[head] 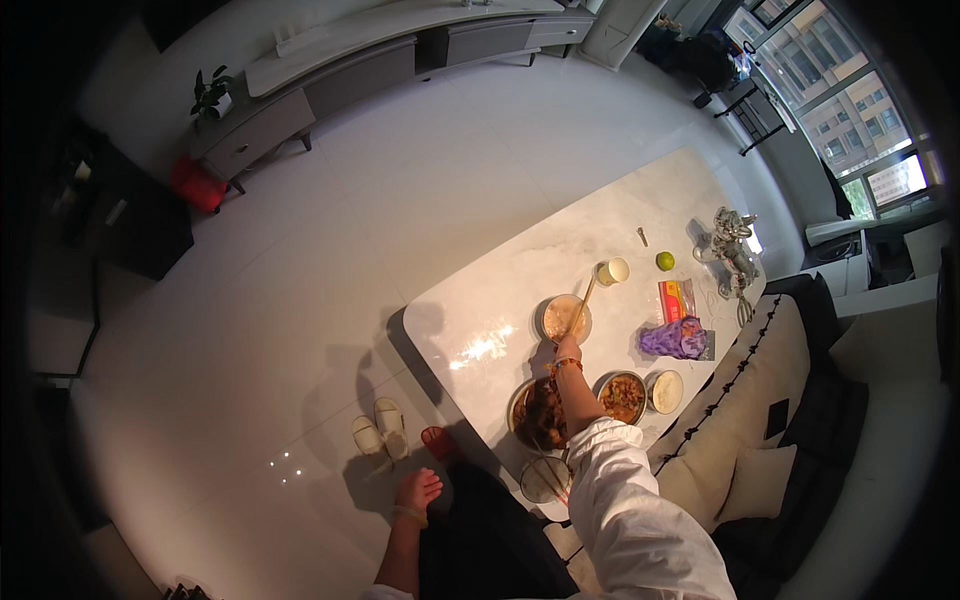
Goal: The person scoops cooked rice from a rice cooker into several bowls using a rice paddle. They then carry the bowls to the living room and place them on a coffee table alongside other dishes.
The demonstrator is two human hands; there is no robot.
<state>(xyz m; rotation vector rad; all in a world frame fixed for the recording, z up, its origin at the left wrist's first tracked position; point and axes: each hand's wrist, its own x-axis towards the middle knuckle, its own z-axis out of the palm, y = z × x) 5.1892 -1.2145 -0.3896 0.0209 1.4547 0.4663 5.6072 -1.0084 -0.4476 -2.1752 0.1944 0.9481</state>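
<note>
My right hand [568, 351] is at the near edge of a bowl of pinkish-brown food [561, 316]; chopsticks [584, 299] slant over the bowl from the hand. Whether the fingers grip the chopsticks or the bowl rim is too small to tell. Beyond the bowl lies a paper cup [615, 271] on its side or tilted. Under my right forearm is a large bowl of dark cooked food [537, 414], with a bowl of stew [622, 397] and a bowl of pale food [666, 391] to the right. My left hand [418, 489] hangs beside my leg, holding nothing, fingers loosely curled.
The marble-look table [465, 300] also bears a glass bowl with chopsticks [545, 480], a purple packet [671, 339], a red and yellow package [676, 300], a green fruit [665, 261] and a silver figurine [731, 251]. A sofa [720, 405] borders the right; slippers [390, 429] lie on the floor.
</note>
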